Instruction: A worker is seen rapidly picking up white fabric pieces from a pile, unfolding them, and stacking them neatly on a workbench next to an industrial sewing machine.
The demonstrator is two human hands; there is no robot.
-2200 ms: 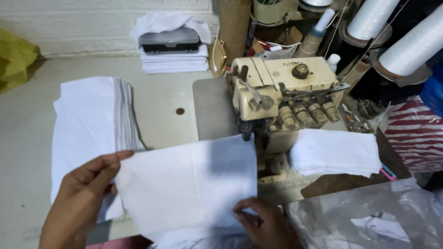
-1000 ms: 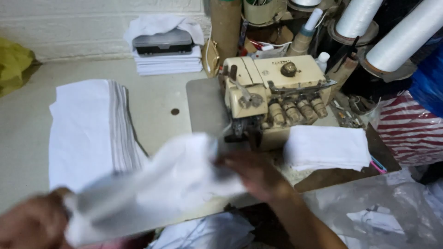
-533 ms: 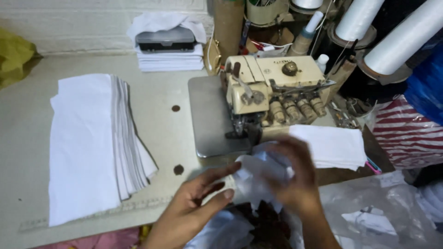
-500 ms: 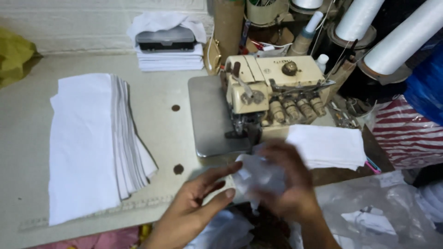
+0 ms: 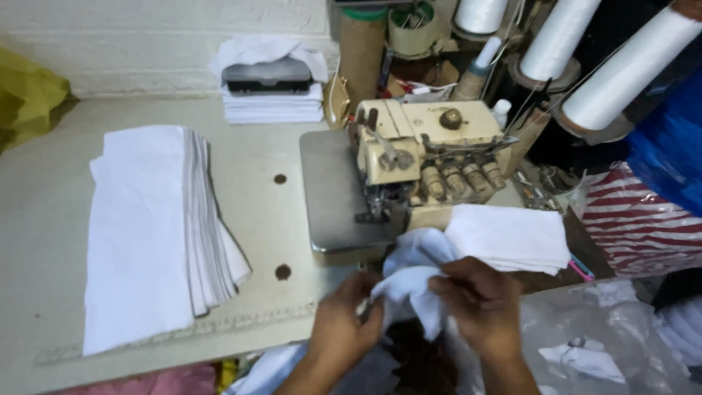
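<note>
1. At a pale, worn sewing table (image 5: 58,292), seen from above, a person is working a piece of white cloth (image 5: 413,281) with both hands at the near edge.
2. Two dark round holes are showing in the tabletop, and a ruled strip is running along its front edge.
3. A cream overlock sewing machine (image 5: 424,157) is sitting right of centre on the table, with a grey metal plate (image 5: 333,190) lying flat at its left side.
4. A tall stack of white fabric pieces (image 5: 150,234) is lying well to the left of the machine, its layered edges fanning toward the holes.
5. A smaller folded white pile (image 5: 512,235) is resting just beside the machine's right front corner.
6. Behind, against a whitewashed brick wall (image 5: 146,36), another folded white stack (image 5: 272,106) is carrying a dark boxy object on top.
7. Large white thread cones (image 5: 629,69) are standing at the upper right, above a red-and-white striped bag (image 5: 643,219); clear plastic sheeting (image 5: 614,344) is spreading at the lower right, and a yellow bag (image 5: 29,95) is slumping at the far left.
8. The cloth is looking bunched and crumpled, plain white, bulging up between the hands just below the metal plate's front edge.
9. The left hand (image 5: 344,329) is gripping the cloth's lower left side, fingers curled together onto the fabric.
10. The right hand (image 5: 479,303) is pinching the cloth's upper right fold, fingers closed on it.
</note>
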